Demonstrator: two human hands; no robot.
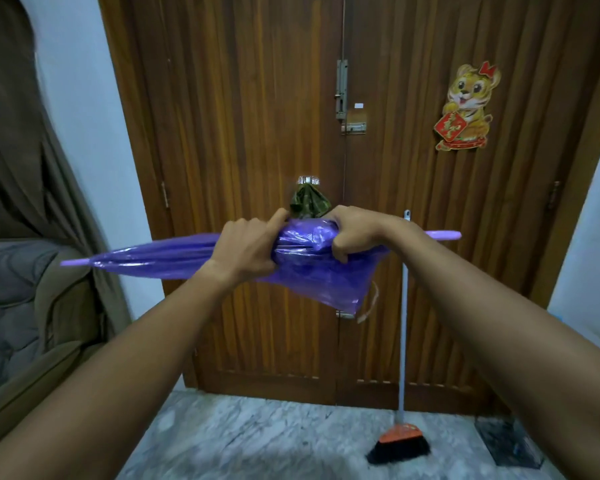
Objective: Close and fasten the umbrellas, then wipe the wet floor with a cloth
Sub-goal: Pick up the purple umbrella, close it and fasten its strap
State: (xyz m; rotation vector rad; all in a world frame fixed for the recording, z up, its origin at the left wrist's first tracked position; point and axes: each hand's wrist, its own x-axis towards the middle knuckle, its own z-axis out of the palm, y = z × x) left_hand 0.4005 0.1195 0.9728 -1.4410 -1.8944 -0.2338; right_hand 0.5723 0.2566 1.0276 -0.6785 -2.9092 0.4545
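Home entryway, wooden double door (257, 168), broom (400, 441), marble floor (257, 438)

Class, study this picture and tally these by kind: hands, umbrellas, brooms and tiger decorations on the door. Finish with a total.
Hands: 2 (left hand, right hand, both gripping the umbrella)
Umbrella, purple: 1
Broom: 1
Tiger decoration: 1
Total: 5

A broom (403, 341) leans against the door (243, 133), floor (257, 438) open leftward.
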